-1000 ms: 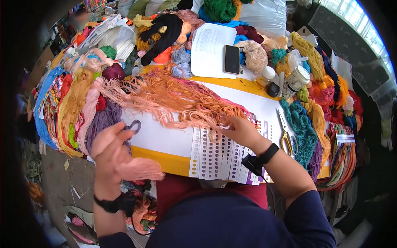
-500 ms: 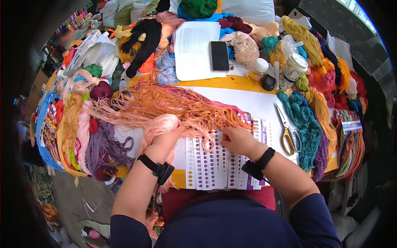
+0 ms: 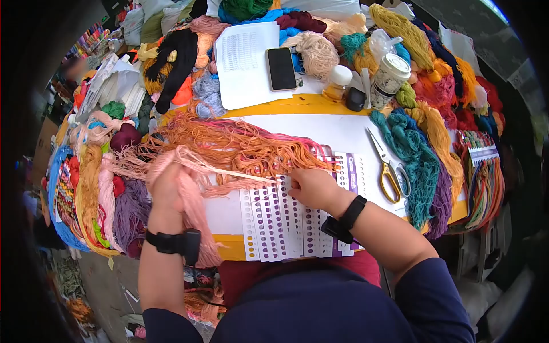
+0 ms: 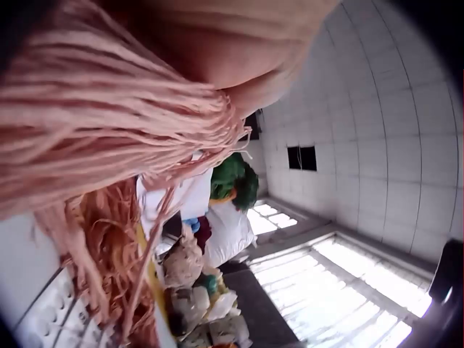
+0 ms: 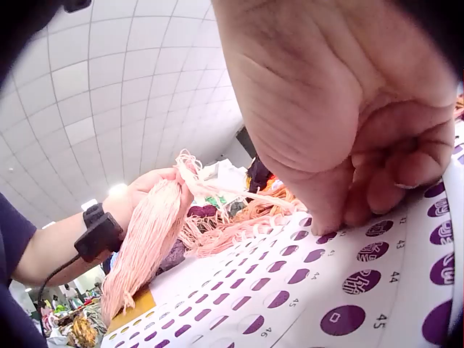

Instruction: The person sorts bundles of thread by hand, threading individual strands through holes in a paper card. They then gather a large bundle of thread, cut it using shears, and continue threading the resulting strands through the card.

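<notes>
A pale pink skein of thread (image 3: 196, 214) hangs over my left hand (image 3: 164, 186), which grips it near the top at the left of the table. In the left wrist view its strands fill the upper left, below the palm. A thin bundle of pink strands (image 3: 240, 173) stretches from there to the far end of the white perforated thread cards (image 3: 281, 231). At that end my right hand (image 3: 317, 190) pinches a card, fingers curled and thumb on the surface beside the strands. Purple spots and numbers mark the cards (image 5: 301, 286). Orange thread (image 3: 240, 150) lies heaped just beyond.
Gold-handled scissors (image 3: 390, 182) and a teal skein (image 3: 409, 154) lie to the right. A phone (image 3: 281, 70) rests on a printed sheet (image 3: 237, 91) at the back, near a small jar (image 3: 338, 83) and a lidded cup (image 3: 391, 73). A purple skein (image 3: 134, 212) lies at the left.
My left hand reached in to the middle with the pink skein, then moved back left, drawing a bundle of strands out straight from the cards. The right hand stayed at the cards.
</notes>
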Motion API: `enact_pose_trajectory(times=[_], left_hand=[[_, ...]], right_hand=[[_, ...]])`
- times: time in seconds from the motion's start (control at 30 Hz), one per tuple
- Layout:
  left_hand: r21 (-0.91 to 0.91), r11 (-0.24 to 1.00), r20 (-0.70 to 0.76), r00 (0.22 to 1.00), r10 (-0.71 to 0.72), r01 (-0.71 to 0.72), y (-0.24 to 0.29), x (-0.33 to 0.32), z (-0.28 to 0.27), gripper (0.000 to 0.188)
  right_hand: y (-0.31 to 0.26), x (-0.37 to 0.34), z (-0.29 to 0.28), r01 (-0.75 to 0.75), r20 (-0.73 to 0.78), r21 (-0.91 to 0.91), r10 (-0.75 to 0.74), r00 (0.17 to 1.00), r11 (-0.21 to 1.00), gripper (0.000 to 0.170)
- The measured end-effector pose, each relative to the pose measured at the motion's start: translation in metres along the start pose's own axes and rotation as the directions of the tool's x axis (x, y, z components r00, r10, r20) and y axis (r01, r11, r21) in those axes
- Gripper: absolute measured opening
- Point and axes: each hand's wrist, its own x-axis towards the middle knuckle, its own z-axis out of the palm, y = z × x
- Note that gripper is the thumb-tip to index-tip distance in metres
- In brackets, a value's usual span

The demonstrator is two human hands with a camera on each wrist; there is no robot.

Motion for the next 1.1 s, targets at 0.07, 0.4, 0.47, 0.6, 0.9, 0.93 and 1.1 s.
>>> enact_pose_trajectory(times=[0.07,0.4,0.47,0.6,0.9,0.93,1.1], left_hand=[[-0.070,0.995,-0.008,0.998,0.064,-0.064,0.024,0.013,-0.026,0.018],[0.215,0.970,-0.232,0.959,0.165,-0.115,0.067,-0.046,-0.053,0.032],[0.063,0.992,-0.136,0.984,0.114,-0.106,0.058,-0.079,-0.045,0.032],[0.114,0.993,0.007,1.000,-0.003,0.002,0.035,-0.148,-0.017,0.037],[0.032,0.981,0.388,0.902,-0.190,0.192,0.018,-0.192,0.029,0.054],[0.030,0.981,0.389,0.902,-0.189,0.193,0.015,-0.193,0.028,0.054],[0.050,0.986,0.514,0.843,-0.162,0.159,0.002,-0.196,0.023,0.053]], right_hand=[[-0.003,-0.001,-0.004,-0.011,0.006,0.005,0.011,1.000,1.000,0.018],[-0.001,-0.006,0.001,0.040,-0.061,0.032,-0.038,0.997,0.999,0.017],[-0.012,-0.019,-0.006,0.099,-0.102,0.050,-0.094,0.990,0.994,0.016],[-0.077,-0.058,-0.028,0.421,-0.306,0.269,-0.337,0.890,0.867,0.012],[-0.140,-0.091,-0.001,0.083,0.028,0.924,-0.280,0.960,0.374,0.014],[-0.139,-0.092,0.000,0.082,0.029,0.923,-0.279,0.960,0.376,0.014],[-0.133,-0.097,-0.001,-0.034,0.124,0.955,-0.293,0.948,0.295,0.012]])
